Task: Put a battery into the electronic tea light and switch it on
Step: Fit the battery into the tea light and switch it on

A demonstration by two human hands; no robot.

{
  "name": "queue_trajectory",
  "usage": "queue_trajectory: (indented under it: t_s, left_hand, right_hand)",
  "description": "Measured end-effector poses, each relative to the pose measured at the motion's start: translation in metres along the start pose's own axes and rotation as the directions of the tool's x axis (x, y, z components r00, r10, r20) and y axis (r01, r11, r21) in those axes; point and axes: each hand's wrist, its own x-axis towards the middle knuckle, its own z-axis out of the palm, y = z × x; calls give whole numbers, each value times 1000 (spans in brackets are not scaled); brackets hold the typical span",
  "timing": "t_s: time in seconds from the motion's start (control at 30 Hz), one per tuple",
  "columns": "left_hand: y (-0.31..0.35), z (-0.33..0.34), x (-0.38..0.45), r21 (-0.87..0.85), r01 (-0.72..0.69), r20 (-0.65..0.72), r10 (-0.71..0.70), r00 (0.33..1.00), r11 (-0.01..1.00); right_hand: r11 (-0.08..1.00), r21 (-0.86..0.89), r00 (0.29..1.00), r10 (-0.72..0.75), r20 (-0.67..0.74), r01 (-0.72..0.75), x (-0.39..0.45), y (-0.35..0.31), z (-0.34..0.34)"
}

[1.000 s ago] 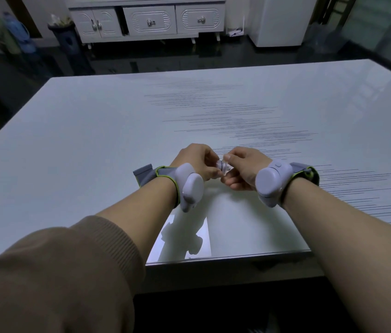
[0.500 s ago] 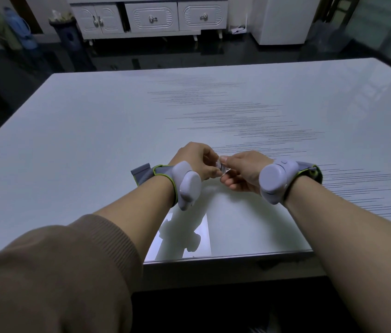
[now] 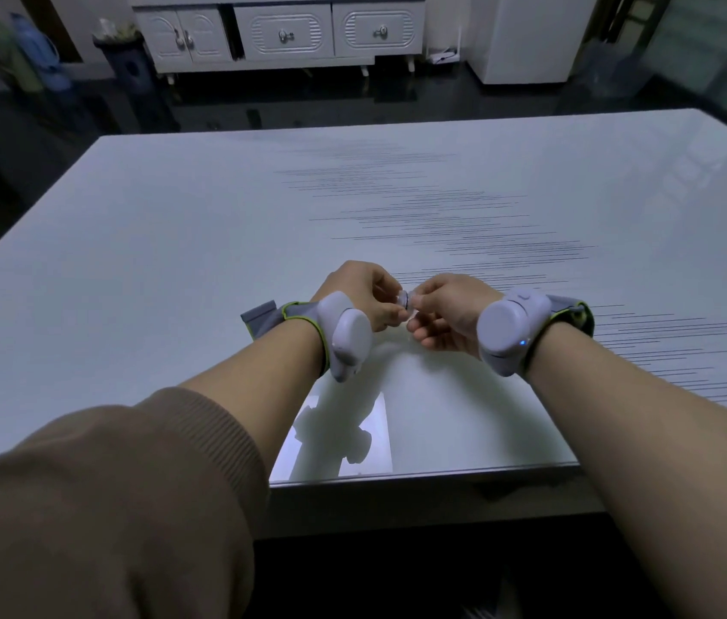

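Both hands meet just above the white table (image 3: 174,243), near its front edge. A small whitish tea light (image 3: 405,301) is pinched between the fingertips of my left hand (image 3: 364,292) and my right hand (image 3: 446,312). Fingers hide most of it; only a small round pale part with a dark spot shows. No separate battery is visible. Each wrist carries a grey strap-on device.
The glossy white table has thin dark lines across its right half. Its front edge (image 3: 419,473) lies close below my forearms. Beyond the table are a dark floor, a white drawer cabinet (image 3: 281,33) and a white appliance (image 3: 527,38).
The hands stay together on the tea light, with small finger shifts. The view has tilted slightly, so the room has slid a little in the frame.
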Motion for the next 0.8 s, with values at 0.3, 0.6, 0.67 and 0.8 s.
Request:
queue_trajectory:
  t_s: [0.3, 0.6, 0.67, 0.8]
  left_hand:
    - [1, 1, -5, 34, -18, 16, 17, 1000, 999]
    - [4, 0, -5, 10, -32, -2, 32, 999, 999]
    - [4, 0, -6, 30, -53, 5, 53, 999, 998]
    - [4, 1, -6, 48, -53, 3, 52, 999, 997]
  right_hand:
    - [998, -34, 994, 42, -98, -45, 7, 6, 5]
    - [998, 20, 998, 56, -34, -56, 6, 5, 0]
    - [997, 15, 996, 71, -61, -70, 7, 8, 0]
    - [998, 2, 996, 66, -66, -66, 6, 9, -1]
